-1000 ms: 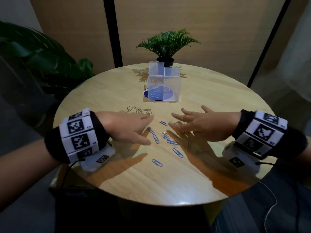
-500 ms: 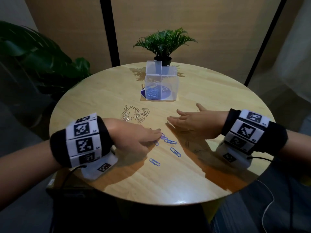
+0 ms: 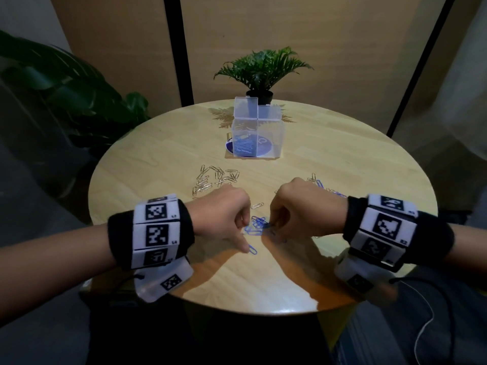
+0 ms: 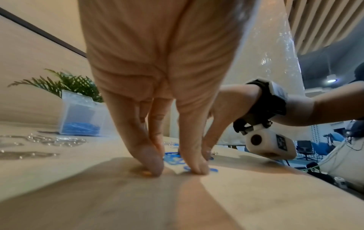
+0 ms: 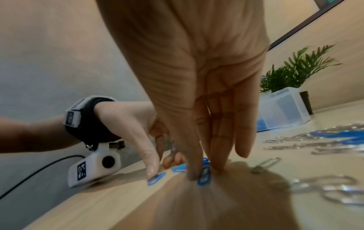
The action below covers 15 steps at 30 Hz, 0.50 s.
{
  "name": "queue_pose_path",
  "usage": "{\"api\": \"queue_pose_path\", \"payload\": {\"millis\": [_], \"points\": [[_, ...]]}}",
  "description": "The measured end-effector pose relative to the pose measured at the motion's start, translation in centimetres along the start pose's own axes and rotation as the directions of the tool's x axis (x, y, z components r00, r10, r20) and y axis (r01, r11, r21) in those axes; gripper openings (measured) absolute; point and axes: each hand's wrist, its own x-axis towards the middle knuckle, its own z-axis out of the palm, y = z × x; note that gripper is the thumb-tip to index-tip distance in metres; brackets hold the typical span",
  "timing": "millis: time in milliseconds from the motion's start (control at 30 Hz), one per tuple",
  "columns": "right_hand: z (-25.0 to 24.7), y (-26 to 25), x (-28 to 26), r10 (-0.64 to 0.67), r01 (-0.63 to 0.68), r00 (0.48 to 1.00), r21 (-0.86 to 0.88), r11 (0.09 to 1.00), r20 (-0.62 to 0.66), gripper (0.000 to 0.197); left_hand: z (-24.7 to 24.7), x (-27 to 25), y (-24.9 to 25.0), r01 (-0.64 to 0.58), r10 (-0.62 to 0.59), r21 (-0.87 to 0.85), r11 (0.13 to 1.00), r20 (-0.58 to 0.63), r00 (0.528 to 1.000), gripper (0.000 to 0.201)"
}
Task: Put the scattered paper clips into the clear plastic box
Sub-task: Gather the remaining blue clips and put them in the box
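Note:
A clear plastic box [image 3: 268,133] stands at the back of the round table [image 3: 158,154], lid [image 3: 246,108] up, blue clips inside. In front of it, my left hand [image 3: 246,235] points down. Its fingers [image 4: 153,163] touch the tabletop beside a small heap of blue paper clips [image 3: 257,225]. Its thumb presses one separate blue clip [image 3: 252,249]. My right hand [image 3: 272,227] faces it and pinches clips of that heap [image 5: 204,177] between thumb and fingers at the table surface. The heap's middle is hidden by the hands.
Silver clips [image 3: 216,177] lie scattered behind the left hand, one lone silver clip [image 3: 257,206] between the hands. More silver and blue clips [image 3: 319,184] lie behind the right hand. A potted plant [image 3: 261,75] stands behind the box. The table edge is near my wrists.
Both hands have gone from flat, open reaches to fingers pointed down. They closed in on each other and swept the scattered blue clips into one small heap between them.

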Motion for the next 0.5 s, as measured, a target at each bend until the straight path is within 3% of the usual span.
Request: {"api": "queue_pose_path", "payload": {"millis": [133, 300, 400, 500], "points": [[0.1, -0.6, 0.9, 0.011, -0.009, 0.999, 0.059, 0.998, -0.034, 0.024, 0.1, 0.3, 0.2, 0.006, -0.006, -0.021, 1.000, -0.028, 1.000, 0.031], [-0.3, 0.1, 0.8, -0.016, 0.013, 1.000, 0.169, 0.986, 0.018, 0.043, 0.1, -0.5, 0.3, 0.013, -0.012, 0.015, 1.000, -0.081, 0.997, 0.048], [-0.1, 0.2, 0.7, -0.082, 0.070, 0.993, 0.150, 0.986, 0.080, 0.038, 0.3, -0.4, 0.6, 0.003, -0.001, 0.024, 1.000, -0.079, 0.997, 0.049], [-0.3, 0.9, 0.3, -0.063, 0.055, 0.997, 0.192, 0.980, 0.036, 0.030, 0.1, -0.1, 0.2, 0.003, -0.001, 0.016, 1.000, -0.111, 0.994, 0.049]]}}
